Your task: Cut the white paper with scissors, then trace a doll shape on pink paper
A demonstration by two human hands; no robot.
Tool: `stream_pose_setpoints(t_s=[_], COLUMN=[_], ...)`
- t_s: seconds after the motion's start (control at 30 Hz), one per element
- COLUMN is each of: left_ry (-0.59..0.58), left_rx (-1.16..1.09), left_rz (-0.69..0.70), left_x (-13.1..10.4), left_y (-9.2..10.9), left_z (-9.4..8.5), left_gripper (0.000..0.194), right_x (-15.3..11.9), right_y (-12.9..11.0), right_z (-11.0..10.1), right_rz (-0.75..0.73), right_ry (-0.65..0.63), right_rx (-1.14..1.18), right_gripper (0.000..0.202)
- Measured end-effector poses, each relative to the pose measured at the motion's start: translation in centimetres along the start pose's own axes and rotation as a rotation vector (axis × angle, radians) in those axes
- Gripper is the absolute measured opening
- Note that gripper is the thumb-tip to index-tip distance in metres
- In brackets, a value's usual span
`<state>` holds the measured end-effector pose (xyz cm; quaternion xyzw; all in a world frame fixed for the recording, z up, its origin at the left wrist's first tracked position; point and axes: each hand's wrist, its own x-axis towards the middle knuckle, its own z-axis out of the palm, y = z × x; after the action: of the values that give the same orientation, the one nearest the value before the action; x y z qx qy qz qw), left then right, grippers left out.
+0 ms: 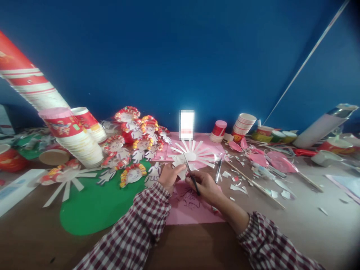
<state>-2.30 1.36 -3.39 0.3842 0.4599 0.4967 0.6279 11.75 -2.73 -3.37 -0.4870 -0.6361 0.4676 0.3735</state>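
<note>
Between thumb and fingers my left hand (169, 177) grips a small piece of white paper (180, 162). My right hand (206, 186) is closed around the dark handles of a pair of scissors (194, 182), whose blades point up and left against the paper. Whether the blades are apart cannot be made out. Under both hands lies a pink sheet (191, 213) with dark pen lines drawn on it. Just beyond the hands, a paper cup cut into white strips (191, 155) is spread out flat like a sun.
Paper doll figures (133, 174) with red and yellow curls crowd the left side, partly on a green sheet (95, 210). Tall cup stacks (73, 138) lean at far left. Paper scraps (239, 188), a thin wooden stick (255, 185) and pink cut pieces (258, 159) lie at right.
</note>
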Motion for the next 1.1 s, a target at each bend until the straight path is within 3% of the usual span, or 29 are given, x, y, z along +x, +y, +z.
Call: stream_pose_setpoints(t_s=[0.3,0.57,0.8,1.0,1.1], left_ry=[-0.020,0.051,-0.002,0.034,0.001], left_rx=[0.009,0.166,0.006,0.022,-0.027], left_rz=[0.004,-0.012,-0.007,-0.014,-0.060], left_x=[0.1,-0.1,-0.1,0.0,-0.1], left_y=[-0.2,0.4,0.4,0.4,0.5], left_z=[-0.1,-0.1,0.1,-0.3,-0.2], left_gripper=[0.010,0.014,0.014,0.015,0.018], right_x=[0.0,-0.1,-0.2,0.4,0.8], right_y=[-0.2,0.1,-0.1,0.8,1.0], right_z=[0.0,0.0,-0.1,0.0,-0.3], right_rz=[-0.005,0.002,-0.018,0.083,0.058], right_ry=[0.007,0.011,0.020,0.064,0.139], right_rx=[-0.007,-0.034,-0.067,0.140,0.239], right_gripper=[0.018,0.017,0.023,0.021,0.025])
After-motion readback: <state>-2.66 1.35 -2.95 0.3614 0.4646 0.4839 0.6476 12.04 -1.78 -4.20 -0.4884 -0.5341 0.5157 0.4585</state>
